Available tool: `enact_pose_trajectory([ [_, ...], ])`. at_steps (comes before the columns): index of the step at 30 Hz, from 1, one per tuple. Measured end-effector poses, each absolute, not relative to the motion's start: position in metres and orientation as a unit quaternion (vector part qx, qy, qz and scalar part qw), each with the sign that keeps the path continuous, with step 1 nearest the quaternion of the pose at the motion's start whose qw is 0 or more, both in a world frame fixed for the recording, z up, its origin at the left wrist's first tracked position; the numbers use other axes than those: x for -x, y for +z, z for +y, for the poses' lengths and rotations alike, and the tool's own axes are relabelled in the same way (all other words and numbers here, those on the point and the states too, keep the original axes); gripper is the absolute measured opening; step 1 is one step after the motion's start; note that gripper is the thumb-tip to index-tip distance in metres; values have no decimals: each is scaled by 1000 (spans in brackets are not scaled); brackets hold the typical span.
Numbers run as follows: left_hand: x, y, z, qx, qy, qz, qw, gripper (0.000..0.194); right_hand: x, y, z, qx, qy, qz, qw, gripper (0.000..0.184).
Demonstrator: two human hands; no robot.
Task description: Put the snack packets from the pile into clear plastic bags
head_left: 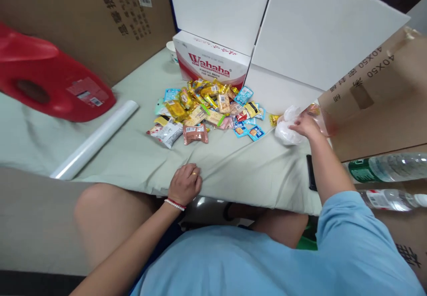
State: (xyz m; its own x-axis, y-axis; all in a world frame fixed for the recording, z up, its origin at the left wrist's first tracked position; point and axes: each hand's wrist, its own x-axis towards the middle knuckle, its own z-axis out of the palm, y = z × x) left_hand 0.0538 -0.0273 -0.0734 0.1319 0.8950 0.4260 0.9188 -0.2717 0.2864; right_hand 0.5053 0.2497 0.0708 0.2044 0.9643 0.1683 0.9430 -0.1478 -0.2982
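A heap of small snack packets [207,109], in yellow, blue, brown and silver wrappers, lies on the pale green cloth [140,158] in front of me. My right hand [305,126] reaches to the right of the heap and is closed on a clear plastic bag [287,127] with something inside. My left hand [185,184] rests at the near edge of the cloth, fingers curled into the fabric. A beaded bracelet sits on that wrist.
A Wahaha box [210,62] and white boards [313,33] stand behind the heap. A red jug [46,78] and a plastic roll [95,140] lie left. Brown cartons [376,91], two water bottles [387,169] and a dark phone [311,172] sit right.
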Motion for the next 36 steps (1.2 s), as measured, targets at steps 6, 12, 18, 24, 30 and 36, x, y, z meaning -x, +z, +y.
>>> enact_pose_trajectory([
  [6, -54, -64, -29, 669, -376, -620, -164, 8, -477, 89, 190, 732, -4, -616, 289, 20],
  [12, -82, -50, -24, 564, -472, -611, -292, 17, -357, 34, 59, 511, 269, -697, 425, 20],
  [18, -114, -49, -11, 343, -543, -540, -544, 41, -279, -30, -9, 506, 494, -555, 439, 23],
  [24, -106, -49, -23, 279, -557, -517, -587, 32, -295, -42, 3, 524, 620, -281, 512, 36],
  [30, -95, -38, -26, 342, -568, -539, -521, 26, -304, -33, 0, 560, 511, -472, 450, 27],
  [36, -85, -18, -16, 367, -580, -503, -526, 26, -318, -2, 2, 536, 378, -632, 413, 27],
])
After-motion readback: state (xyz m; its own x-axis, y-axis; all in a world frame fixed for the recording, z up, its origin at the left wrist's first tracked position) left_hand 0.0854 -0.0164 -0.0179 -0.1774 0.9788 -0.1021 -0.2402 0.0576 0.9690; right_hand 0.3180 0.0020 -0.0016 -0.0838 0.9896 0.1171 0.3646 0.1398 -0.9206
